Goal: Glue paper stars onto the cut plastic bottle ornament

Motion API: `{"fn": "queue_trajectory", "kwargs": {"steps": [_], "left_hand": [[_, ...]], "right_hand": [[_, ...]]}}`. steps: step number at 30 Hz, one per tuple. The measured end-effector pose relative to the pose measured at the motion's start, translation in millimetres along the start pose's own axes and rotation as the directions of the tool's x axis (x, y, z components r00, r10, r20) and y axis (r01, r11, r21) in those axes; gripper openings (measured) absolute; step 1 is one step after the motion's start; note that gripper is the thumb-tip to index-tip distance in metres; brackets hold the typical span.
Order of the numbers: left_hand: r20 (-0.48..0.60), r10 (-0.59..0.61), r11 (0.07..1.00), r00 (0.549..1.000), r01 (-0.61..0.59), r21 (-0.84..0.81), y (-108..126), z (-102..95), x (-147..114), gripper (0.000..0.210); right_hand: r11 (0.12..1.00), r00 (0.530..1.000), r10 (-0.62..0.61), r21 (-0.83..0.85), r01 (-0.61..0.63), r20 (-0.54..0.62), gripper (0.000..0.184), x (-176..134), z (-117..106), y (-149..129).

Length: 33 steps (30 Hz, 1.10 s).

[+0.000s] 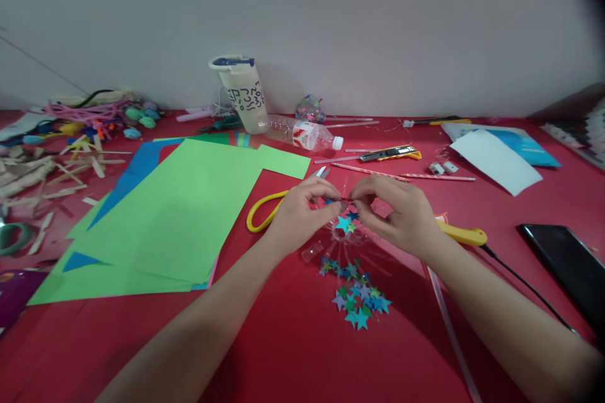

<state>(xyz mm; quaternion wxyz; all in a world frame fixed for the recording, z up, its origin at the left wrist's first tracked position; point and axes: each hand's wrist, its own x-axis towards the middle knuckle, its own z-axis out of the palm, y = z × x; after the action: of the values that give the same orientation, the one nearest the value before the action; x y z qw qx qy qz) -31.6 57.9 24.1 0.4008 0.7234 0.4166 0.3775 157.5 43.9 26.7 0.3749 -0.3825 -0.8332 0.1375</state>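
My left hand and my right hand meet at the middle of the red table, fingertips pinched on a thin red strip, perhaps thread or wire. Just beneath them are a few shiny paper stars and a clear plastic piece, partly hidden by my fingers. Closer to me lies a loose pile of blue, green and purple stars. Yellow-handled scissors rest beside my left hand, which covers part of them. A yellow-handled corded tool sits behind my right wrist.
Green paper sheets cover the left side, near wooden sticks. Toward the wall stand a white tumbler and a lying plastic bottle. A box cutter lies behind my hands; a phone is at right.
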Motion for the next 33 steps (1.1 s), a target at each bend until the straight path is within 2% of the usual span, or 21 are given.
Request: {"fn": "queue_trajectory", "kwargs": {"steps": [26,33], "left_hand": [[0.027,-0.051,0.998,0.998,0.051,0.029,2.8,0.0,-0.1,0.002],[0.007,-0.023,1.000,1.000,0.023,0.015,0.2,0.9,-0.3,0.002]], "right_hand": [[0.999,0.999,0.007,0.045,-0.009,0.041,0.005,-0.4,-3.1,-0.6],[0.997,0.998,0.002,0.071,-0.006,0.059,0.015,0.9,-4.3,-2.4]]}}
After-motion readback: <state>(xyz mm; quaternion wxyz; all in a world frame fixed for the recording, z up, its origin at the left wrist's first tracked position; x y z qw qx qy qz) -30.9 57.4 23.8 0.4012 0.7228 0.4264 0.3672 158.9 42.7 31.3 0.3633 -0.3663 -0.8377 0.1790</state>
